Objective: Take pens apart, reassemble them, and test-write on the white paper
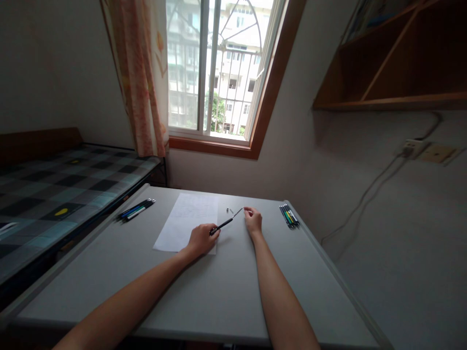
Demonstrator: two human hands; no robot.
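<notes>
My left hand is closed round the black barrel of a pen, resting on the lower right corner of a white sheet of paper. My right hand pinches the thin refill end that sticks out of the pen's far tip. Two tiny pen parts lie on the grey table just beyond the pen.
Several pens lie in a bunch at the table's left edge, and several more pens lie at its right edge. A bed with a checked cover stands to the left. A window, a curtain and a wall shelf are behind.
</notes>
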